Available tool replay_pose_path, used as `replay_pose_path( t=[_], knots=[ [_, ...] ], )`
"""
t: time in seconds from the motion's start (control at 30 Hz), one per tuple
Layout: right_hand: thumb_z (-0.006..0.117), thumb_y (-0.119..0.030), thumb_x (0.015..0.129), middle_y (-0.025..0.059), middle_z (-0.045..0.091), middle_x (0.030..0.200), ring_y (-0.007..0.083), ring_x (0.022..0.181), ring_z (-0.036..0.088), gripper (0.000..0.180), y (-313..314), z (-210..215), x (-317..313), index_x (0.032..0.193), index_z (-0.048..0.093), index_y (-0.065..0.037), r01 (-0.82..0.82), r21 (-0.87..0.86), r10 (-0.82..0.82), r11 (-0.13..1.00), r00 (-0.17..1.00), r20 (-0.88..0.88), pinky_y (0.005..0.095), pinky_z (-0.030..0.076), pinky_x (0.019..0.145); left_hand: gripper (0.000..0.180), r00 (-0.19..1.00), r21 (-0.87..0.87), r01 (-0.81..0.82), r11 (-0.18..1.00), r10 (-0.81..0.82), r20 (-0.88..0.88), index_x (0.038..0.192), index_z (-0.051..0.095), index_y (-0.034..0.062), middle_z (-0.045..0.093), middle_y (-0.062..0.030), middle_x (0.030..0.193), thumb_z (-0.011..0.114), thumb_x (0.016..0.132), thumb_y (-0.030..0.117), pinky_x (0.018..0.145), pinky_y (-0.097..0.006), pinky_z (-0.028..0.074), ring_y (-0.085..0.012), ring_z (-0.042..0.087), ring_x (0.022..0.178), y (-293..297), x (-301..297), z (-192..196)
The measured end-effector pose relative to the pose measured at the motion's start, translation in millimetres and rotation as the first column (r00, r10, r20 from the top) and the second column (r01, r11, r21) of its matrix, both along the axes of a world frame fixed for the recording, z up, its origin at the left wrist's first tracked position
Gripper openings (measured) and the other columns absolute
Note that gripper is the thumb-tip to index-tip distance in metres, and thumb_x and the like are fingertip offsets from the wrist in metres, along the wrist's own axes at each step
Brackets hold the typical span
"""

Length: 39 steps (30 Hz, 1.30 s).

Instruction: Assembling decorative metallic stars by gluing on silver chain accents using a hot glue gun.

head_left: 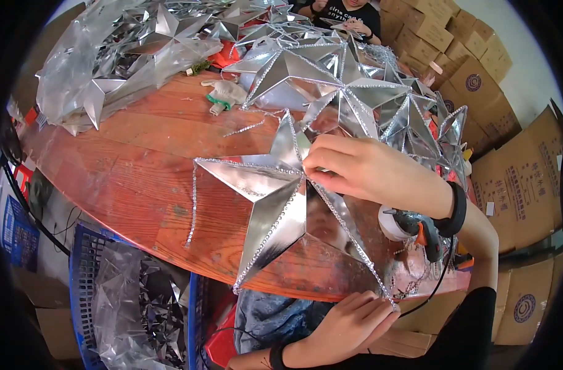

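Note:
A large silver star (pixel 272 216) with folded, mirror-like faces rests on the table, one lower point reaching past the front edge. Sparkling rhinestone trim (pixel 275 231) runs along its ridges. A loose end of trim (pixel 194 203) trails from the star's left point onto the wood. My right hand (pixel 361 166) is closed at the star's centre, thumb and fingers pinching the trim where the ridges meet. Down at the lower right point, my left hand (pixel 352 324) has its fingers closed around the tip. The fingertips there are partly hidden. Both wrists wear black bands.
A glue gun (pixel 426 231) with an orange trigger lies right of the star, its cord trailing. Finished-looking stars (pixel 343 86) pile up behind. A plastic bag of stars (pixel 65 92) sits far left, a blue basket (pixel 84 277) below. Cardboard boxes (pixel 516 179) line the right. Another person (pixel 371 18) works opposite.

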State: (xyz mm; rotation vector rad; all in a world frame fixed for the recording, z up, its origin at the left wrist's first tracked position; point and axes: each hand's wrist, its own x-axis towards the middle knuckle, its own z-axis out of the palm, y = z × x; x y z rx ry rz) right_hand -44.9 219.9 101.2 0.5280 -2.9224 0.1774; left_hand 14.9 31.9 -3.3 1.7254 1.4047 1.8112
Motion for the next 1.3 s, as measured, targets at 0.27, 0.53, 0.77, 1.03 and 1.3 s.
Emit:
replay_pose_path(
  t=[0.27,0.53,0.77,1.03,1.3],
  knots=[
    [0.059,-0.009,0.085,0.0094,0.056,0.092,0.0287,0.075,0.061,0.012,6.7,-9.3,8.0,0.093,0.055,-0.001,-0.031,-0.188,0.023,0.982,0.999,-0.047,0.0351,0.051,0.065,0.019,1.000,0.006,-0.015,1.000,0.015,-0.001,0.091,0.059,-0.0015,0.055,-0.0097,0.080,0.065,0.075,0.006,0.065,-0.036,0.046,-0.0263,0.054,0.075,1.0,2.0,-2.9],
    [0.060,-0.007,0.083,0.0068,0.058,0.097,0.0251,0.080,0.062,0.017,9.0,-16.2,15.1,0.099,0.058,-0.002,-0.065,-0.098,0.052,0.993,0.990,-0.129,0.0323,0.052,0.070,0.019,1.000,-0.004,-0.008,1.000,0.008,-0.001,0.092,0.060,-0.0022,0.055,-0.0098,0.080,0.064,0.075,0.006,0.065,-0.035,0.046,-0.0264,0.054,0.074,3.0,2.1,-0.1],
    [0.061,-0.006,0.080,0.0061,0.058,0.096,0.0239,0.078,0.063,0.020,8.3,-17.5,17.7,0.100,0.058,-0.003,-0.068,-0.052,0.058,0.996,0.985,-0.164,0.0315,0.053,0.067,0.018,0.999,0.010,-0.014,1.000,0.015,-0.050,0.092,0.057,-0.0010,0.059,-0.0076,0.086,0.064,0.078,0.007,0.066,-0.033,0.047,-0.0227,0.056,0.075,8.3,3.3,-0.5],
    [0.061,-0.007,0.080,0.0058,0.058,0.096,0.0244,0.076,0.063,0.021,9.0,-19.7,17.9,0.101,0.057,-0.005,-0.060,-0.067,0.048,0.996,0.984,-0.173,0.0327,0.053,0.065,0.015,0.999,-0.047,-0.012,0.999,0.014,0.038,0.091,0.055,-0.0019,0.056,-0.0099,0.079,0.062,0.082,0.008,0.062,-0.036,0.047,-0.0257,0.056,0.073,13.9,12.8,-6.3],
    [0.060,-0.008,0.081,0.0060,0.058,0.097,0.0246,0.080,0.064,0.022,7.4,-21.4,20.8,0.103,0.057,-0.006,-0.042,-0.065,0.030,0.997,0.985,-0.173,0.0323,0.054,0.068,0.014,0.999,-0.068,0.004,0.998,0.000,0.052,0.093,0.055,-0.0020,0.055,-0.0117,0.077,0.060,0.084,0.008,0.062,-0.037,0.047,-0.0271,0.056,0.071,15.7,15.6,-9.2]
  ],
)
